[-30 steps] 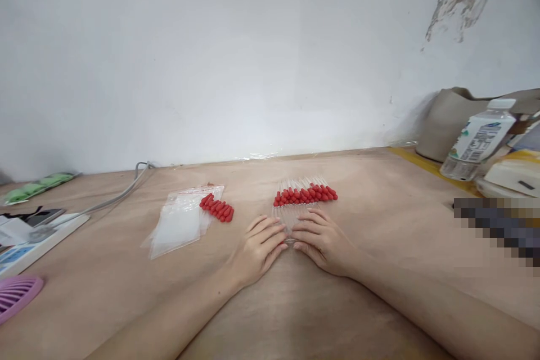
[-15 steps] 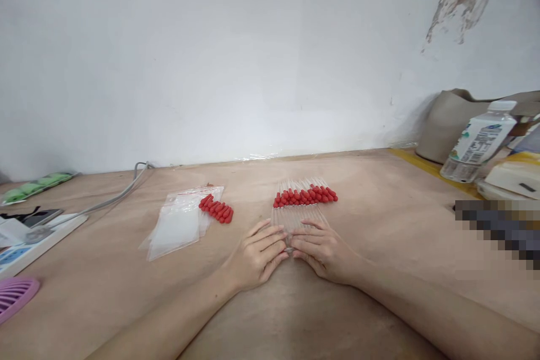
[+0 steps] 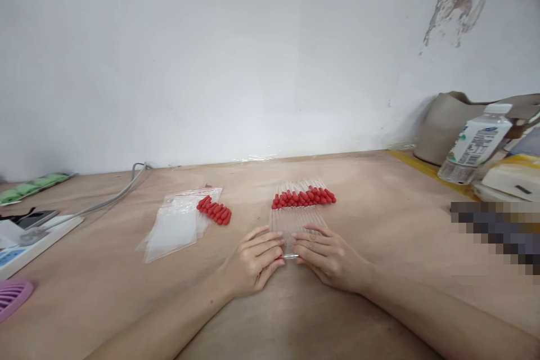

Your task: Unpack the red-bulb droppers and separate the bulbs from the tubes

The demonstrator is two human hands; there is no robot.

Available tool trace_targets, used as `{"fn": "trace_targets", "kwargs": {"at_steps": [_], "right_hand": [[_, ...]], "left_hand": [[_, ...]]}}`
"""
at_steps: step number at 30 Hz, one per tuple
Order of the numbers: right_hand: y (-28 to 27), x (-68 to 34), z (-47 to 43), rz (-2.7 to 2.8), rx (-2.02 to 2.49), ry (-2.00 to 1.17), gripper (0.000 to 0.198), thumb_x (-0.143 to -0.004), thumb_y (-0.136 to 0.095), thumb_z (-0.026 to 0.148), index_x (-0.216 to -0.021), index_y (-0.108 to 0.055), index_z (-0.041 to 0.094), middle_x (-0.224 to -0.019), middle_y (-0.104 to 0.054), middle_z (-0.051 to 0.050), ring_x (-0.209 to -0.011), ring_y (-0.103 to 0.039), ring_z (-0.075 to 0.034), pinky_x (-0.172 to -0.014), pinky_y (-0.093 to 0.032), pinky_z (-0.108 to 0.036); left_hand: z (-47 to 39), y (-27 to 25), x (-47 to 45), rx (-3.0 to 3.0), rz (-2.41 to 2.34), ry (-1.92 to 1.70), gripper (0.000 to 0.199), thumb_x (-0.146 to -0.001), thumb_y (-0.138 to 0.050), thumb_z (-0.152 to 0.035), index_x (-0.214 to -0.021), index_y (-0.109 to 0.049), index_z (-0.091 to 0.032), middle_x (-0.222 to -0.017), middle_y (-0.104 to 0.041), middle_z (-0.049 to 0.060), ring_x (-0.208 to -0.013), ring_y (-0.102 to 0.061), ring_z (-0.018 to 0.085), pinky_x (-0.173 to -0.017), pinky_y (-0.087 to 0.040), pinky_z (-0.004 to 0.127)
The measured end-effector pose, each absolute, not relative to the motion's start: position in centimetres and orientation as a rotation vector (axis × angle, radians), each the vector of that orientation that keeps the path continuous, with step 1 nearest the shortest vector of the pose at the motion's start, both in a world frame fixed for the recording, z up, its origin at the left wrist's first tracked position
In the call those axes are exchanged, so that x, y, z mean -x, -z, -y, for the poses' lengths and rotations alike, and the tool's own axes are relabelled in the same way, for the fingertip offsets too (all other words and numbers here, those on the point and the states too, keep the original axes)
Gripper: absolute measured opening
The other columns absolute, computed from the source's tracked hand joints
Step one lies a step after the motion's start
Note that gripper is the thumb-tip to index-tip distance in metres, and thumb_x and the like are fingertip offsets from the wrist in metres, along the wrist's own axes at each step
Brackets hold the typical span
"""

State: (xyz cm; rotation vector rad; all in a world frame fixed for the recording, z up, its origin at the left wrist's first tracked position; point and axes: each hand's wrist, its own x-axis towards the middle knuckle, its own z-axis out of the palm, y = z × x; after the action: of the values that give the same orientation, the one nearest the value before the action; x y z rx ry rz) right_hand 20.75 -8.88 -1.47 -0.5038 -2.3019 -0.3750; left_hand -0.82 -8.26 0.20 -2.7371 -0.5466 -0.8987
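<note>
A row of glass droppers with red rubber bulbs lies side by side in front of me, clear tubes showing on both sides of the bulbs. My left hand and my right hand face each other over the near tubes, fingers bent and resting on them. Between the thumbs and forefingers lies one dropper crosswise, with a bit of red at its left end. Left of the row, a smaller group of red-bulbed droppers rests partly on clear zip bags.
A white power strip with a grey cable, a purple slatted object and a green packet are at left. On the right stand a plastic bottle and a grey-beige bag. A white wall rises behind.
My hands have come slightly toward me and apart at the thumbs. More of the crosswise dropper shows between them, with red at its left end. The view has shifted slightly.
</note>
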Motion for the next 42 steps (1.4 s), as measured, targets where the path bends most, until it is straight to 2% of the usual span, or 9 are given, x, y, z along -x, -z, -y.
{"fn": "trace_targets", "kwargs": {"at_steps": [4, 7, 11, 14, 17, 23, 28, 32, 42], "right_hand": [[1.3, -22.2, 8.7, 2.289, 0.512, 0.382, 0.02, -0.084, -0.045, 0.013, -0.098, -0.058, 0.018, -0.091, -0.067, -0.004, -0.1, -0.056, -0.015, -0.094, -0.039, -0.036], [0.7, -24.3, 7.7, 2.176, 0.734, 0.33, 0.021, -0.084, -0.044, 0.017, -0.097, -0.061, 0.019, -0.087, -0.066, -0.006, -0.091, -0.057, -0.018, -0.084, -0.044, -0.036], [0.5, -26.1, 6.2, 2.001, 1.237, 0.21, 0.027, -0.086, -0.04, 0.027, -0.095, -0.064, 0.019, -0.073, -0.062, -0.006, -0.073, -0.057, -0.018, -0.071, -0.044, -0.033], [1.0, -26.3, 5.5, 1.978, 1.375, 0.028, 0.029, -0.084, -0.038, 0.025, -0.093, -0.064, 0.019, -0.079, -0.062, -0.006, -0.074, -0.057, -0.018, -0.068, -0.044, -0.029], [1.6, -26.1, 5.2, 1.926, 1.462, -0.071, 0.027, -0.08, -0.038, 0.02, -0.096, -0.06, 0.017, -0.083, -0.063, -0.006, -0.074, -0.058, -0.018, -0.065, -0.043, -0.028], [1.9, -25.7, 5.1, 1.893, 1.536, -0.113, 0.018, -0.076, -0.04, 0.019, -0.085, -0.055, 0.017, -0.068, -0.06, -0.003, -0.064, -0.055, -0.016, -0.057, -0.039, -0.026], [1.7, -25.3, 5.4, 1.954, 1.493, -0.072, 0.02, -0.08, -0.04, 0.026, -0.086, -0.058, 0.018, -0.082, -0.063, -0.005, -0.074, -0.057, -0.018, -0.066, -0.039, -0.03], [1.7, -25.2, 5.4, 1.979, 1.48, -0.055, 0.023, -0.082, -0.042, 0.035, -0.084, -0.059, 0.019, -0.089, -0.063, -0.005, -0.085, -0.056, -0.02, -0.074, -0.038, -0.033], [1.9, -25.2, 5.4, 1.996, 1.451, -0.01, 0.023, -0.083, -0.042, 0.034, -0.086, -0.059, 0.019, -0.088, -0.063, -0.005, -0.086, -0.056, -0.021, -0.075, -0.039, -0.035]], "left_hand": [[8.0, -0.1, 1.6, 2.729, 0.572, 0.943, 0.015, -0.083, -0.048, -0.017, -0.093, -0.06, -0.017, -0.094, -0.067, 0.006, -0.101, -0.058, 0.017, -0.094, -0.041, 0.036], [7.9, 0.0, 2.6, 2.677, 0.684, 0.997, 0.015, -0.084, -0.048, -0.017, -0.092, -0.06, -0.018, -0.094, -0.066, 0.006, -0.099, -0.057, 0.019, -0.088, -0.044, 0.035], [7.7, 0.2, 3.2, 2.626, 0.73, 1.013, 0.016, -0.082, -0.054, -0.021, -0.096, -0.06, -0.02, -0.087, -0.064, 0.005, -0.075, -0.057, 0.015, -0.068, -0.047, 0.028], [7.4, 0.6, 3.2, 2.666, 0.821, 1.046, 0.02, -0.083, -0.052, -0.02, -0.102, -0.058, -0.02, -0.08, -0.058, 0.003, -0.065, -0.053, 0.01, -0.059, -0.045, 0.021], [7.4, 0.8, 2.9, 2.648, 0.936, 1.103, 0.024, -0.085, -0.046, -0.018, -0.107, -0.056, -0.018, -0.082, -0.052, 0.004, -0.067, -0.052, 0.01, -0.06, -0.045, 0.02], [7.7, 0.3, 2.5, 2.594, 1.054, 1.153, 0.035, -0.085, -0.036, -0.013, -0.117, -0.049, -0.019, -0.09, -0.048, 0.007, -0.078, -0.052, 0.014, -0.069, -0.047, 0.026], [5.8, -1.2, 5.1, 2.377, 1.307, 1.216, 0.029, -0.084, -0.04, -0.02, -0.111, -0.05, -0.019, -0.096, -0.053, 0.007, -0.083, -0.054, 0.016, -0.073, -0.045, 0.028], [2.8, -2.3, 9.0, 2.028, 1.716, 1.301, 0.026, -0.08, -0.048, -0.032, -0.103, -0.049, -0.02, -0.089, -0.06, 0.003, -0.069, -0.055, 0.015, -0.062, -0.044, 0.026], [0.8, -2.2, 12.2, 2.049, 1.731, 0.807, 0.024, -0.079, -0.045, -0.041, -0.084, -0.06, -0.022, -0.081, -0.065, 0.001, -0.077, -0.056, 0.021, -0.071, -0.039, 0.032]]}}
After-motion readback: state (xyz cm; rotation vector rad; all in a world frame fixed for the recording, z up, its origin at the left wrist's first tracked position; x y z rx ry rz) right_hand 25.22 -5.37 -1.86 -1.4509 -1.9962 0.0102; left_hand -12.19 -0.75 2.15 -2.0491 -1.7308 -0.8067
